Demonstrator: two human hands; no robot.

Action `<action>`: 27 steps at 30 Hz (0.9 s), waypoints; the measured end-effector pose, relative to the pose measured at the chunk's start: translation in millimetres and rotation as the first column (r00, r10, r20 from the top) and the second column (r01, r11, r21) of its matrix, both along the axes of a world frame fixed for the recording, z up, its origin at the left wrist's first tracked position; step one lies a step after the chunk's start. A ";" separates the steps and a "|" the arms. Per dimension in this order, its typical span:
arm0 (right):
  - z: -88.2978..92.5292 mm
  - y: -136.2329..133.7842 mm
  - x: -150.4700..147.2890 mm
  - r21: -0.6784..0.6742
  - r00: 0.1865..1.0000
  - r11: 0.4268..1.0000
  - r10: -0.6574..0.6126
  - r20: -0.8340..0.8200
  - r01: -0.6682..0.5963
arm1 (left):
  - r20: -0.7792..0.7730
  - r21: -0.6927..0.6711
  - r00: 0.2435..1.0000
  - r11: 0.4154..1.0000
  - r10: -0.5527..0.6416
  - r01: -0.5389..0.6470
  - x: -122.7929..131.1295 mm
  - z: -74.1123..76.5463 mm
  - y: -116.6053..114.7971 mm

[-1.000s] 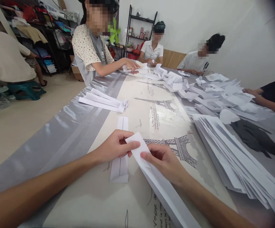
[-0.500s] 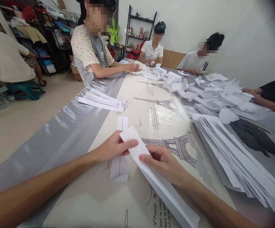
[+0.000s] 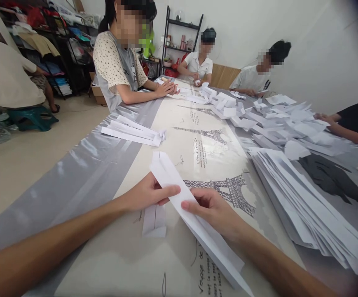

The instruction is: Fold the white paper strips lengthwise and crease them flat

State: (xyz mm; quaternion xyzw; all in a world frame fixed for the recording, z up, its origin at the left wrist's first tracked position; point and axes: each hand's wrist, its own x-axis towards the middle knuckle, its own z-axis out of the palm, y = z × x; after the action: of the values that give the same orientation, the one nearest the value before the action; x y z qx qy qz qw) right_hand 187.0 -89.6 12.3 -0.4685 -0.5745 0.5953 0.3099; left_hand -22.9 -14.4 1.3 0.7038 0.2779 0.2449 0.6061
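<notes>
A long folded strip of white paper (image 3: 194, 216) slants across the middle of the view, above the table. My left hand (image 3: 154, 190) pinches it near its far end, thumb on top and fingers beneath. Just to the right, my right hand (image 3: 211, 208) grips the same strip with the thumb on its upper face. Its near end spreads into two layers. Under my left hand lies a flat paper strip with a dark lengthwise line (image 3: 154, 220), partly covered by the held paper.
A stack of long white papers (image 3: 302, 206) lies at the right, with a heap of folded papers (image 3: 277, 119) beyond. More strips (image 3: 132, 131) lie at the left. The table cover (image 3: 104, 264) bears Eiffel Tower prints. Several people sit around the table.
The held paper's far end has shifted up and left, over the lined strip. Its near layers have spread apart more. Both my hands stay almost in place.
</notes>
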 end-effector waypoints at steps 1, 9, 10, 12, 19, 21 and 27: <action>-0.1 0.2 0.1 -0.004 1.000 1.000 -0.008 0.000 0.008 | 0.006 -0.002 1.000 1.000 0.006 -0.006 0.2 0.8 -0.4; 1.6 -0.4 2.0 -0.089 0.999 0.996 -0.012 -0.038 0.008 | 0.047 -0.021 0.994 0.995 0.103 -0.102 -2.8 -2.0 4.2; 1.5 -0.8 1.8 -0.083 0.999 0.997 -0.010 -0.040 0.006 | 0.036 -0.017 0.995 0.996 0.088 -0.087 -2.5 -1.8 3.6; 0.9 -1.2 1.2 -0.062 0.999 0.998 -0.006 -0.036 0.004 | 0.007 -0.001 0.999 0.999 0.034 -0.034 -1.3 -0.6 1.7; 0.2 -0.3 -0.7 -0.071 0.999 0.997 -0.043 -0.020 0.041 | -0.021 -0.003 1.000 1.000 0.014 -0.014 -0.7 1.1 0.6; 1.1 -0.8 -0.5 -0.099 0.998 0.994 -0.039 -0.051 0.034 | -0.006 -0.012 0.999 0.999 0.051 -0.051 -1.7 -0.2 2.1; 3.2 -2.3 0.4 -0.129 0.993 0.991 0.007 -0.117 -0.022 | -0.024 0.015 1.000 1.000 -0.018 0.019 -2.1 -0.1 1.7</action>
State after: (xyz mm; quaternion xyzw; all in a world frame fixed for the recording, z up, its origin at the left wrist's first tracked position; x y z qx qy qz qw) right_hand 187.4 -91.9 15.5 -0.4480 -0.5189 0.6599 0.3075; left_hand -25.1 -12.7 1.2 0.7139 0.2766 0.2331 0.5995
